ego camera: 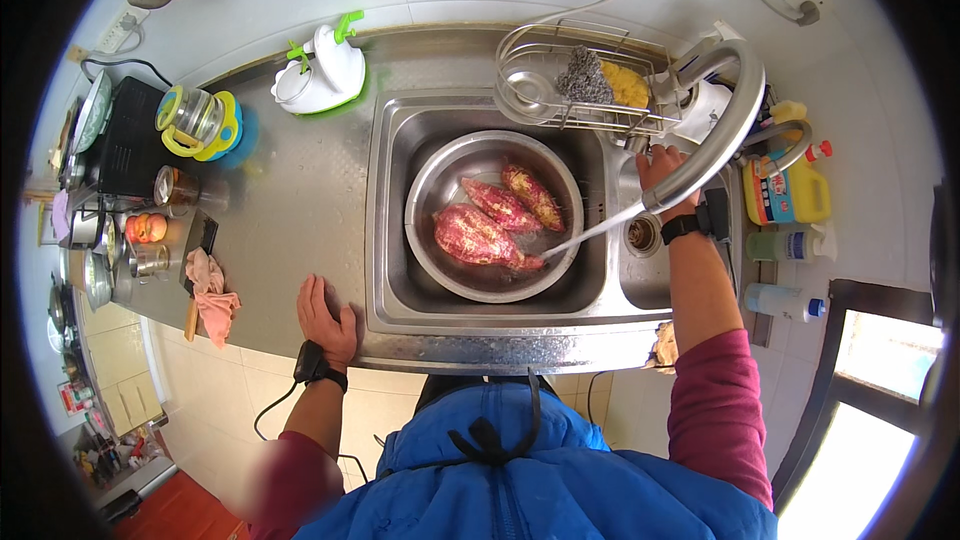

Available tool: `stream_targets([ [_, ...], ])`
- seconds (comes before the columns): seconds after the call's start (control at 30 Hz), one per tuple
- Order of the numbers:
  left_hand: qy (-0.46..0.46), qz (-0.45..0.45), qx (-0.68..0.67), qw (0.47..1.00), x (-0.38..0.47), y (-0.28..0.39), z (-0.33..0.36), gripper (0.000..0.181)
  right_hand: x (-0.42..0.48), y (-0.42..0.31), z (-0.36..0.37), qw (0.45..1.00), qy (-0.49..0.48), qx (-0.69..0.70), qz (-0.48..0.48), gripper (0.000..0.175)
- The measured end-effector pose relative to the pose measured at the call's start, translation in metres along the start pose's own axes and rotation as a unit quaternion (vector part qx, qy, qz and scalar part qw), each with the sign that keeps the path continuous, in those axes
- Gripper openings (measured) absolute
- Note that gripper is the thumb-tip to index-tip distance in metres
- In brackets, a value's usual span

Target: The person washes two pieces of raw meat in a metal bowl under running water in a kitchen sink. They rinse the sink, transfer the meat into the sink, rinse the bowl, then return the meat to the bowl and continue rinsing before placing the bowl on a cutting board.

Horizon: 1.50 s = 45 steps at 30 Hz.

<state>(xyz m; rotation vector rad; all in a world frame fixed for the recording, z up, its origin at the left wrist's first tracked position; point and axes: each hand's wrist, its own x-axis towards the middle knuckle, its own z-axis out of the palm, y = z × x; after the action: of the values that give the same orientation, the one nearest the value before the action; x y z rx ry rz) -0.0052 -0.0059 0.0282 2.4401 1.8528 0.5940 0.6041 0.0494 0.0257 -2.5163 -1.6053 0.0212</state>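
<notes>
Several red-skinned sweet potatoes (480, 232), their skin patchy with pale spots, lie in a round stainless steel basin (420, 270) inside the left bowl of the sink (390, 300). Water pours from the curved faucet (739, 120) into the basin at its lower right. My right hand (666, 172) reaches to the base of the faucet behind the small bowl; its fingertips rest at the faucet's handle, partly hidden by the spout. My left hand (327, 322) lies flat on the steel counter (300, 217) near the front edge, left of the sink, with nothing in it.
A wire rack (570, 116) with a steel wool scourer (586, 75) and yellow sponge (625, 84) stands behind the sink. Bottles (787, 195) line the right side. At left are a white-green hand-crank appliance (322, 75), a glass pot (196, 120), a pink cloth (214, 296) and a knife (191, 319).
</notes>
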Motion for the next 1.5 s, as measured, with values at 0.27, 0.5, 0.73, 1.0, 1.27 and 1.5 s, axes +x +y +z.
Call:
stream_targets([
  [0.27, 0.008, 0.004, -0.003, 1.0, 0.003, 0.005, -0.002, 0.061, 0.001, 0.001, -0.003, 1.0, -0.009, 0.024, 0.001, 0.037],
  [0.5, 0.008, 0.002, 0.001, 1.0, 0.004, 0.007, -0.003, 0.06, 0.002, 0.001, -0.007, 1.0, -0.022, 0.008, -0.007, 0.037],
  [0.73, 0.006, 0.001, 0.005, 1.0, 0.003, 0.006, -0.002, 0.06, 0.0, -0.001, -0.029, 0.996, -0.084, 0.011, 0.024, 0.041],
  [1.0, 0.01, 0.003, 0.008, 1.0, 0.004, 0.008, -0.001, 0.061, 0.001, 0.04, -0.014, 0.992, -0.124, -0.034, 0.002, 0.032],
  [1.27, 0.013, 0.003, 0.008, 1.0, 0.0, 0.004, 0.003, 0.061, 0.018, 0.085, 0.038, 0.932, -0.061, 0.346, 0.091, 0.029],
  [1.5, 0.016, -0.078, -0.099, 0.992, 0.06, 0.042, -0.017, 0.048, -0.015, 0.055, 0.023, 0.86, 0.015, 0.475, 0.187, 0.031],
])
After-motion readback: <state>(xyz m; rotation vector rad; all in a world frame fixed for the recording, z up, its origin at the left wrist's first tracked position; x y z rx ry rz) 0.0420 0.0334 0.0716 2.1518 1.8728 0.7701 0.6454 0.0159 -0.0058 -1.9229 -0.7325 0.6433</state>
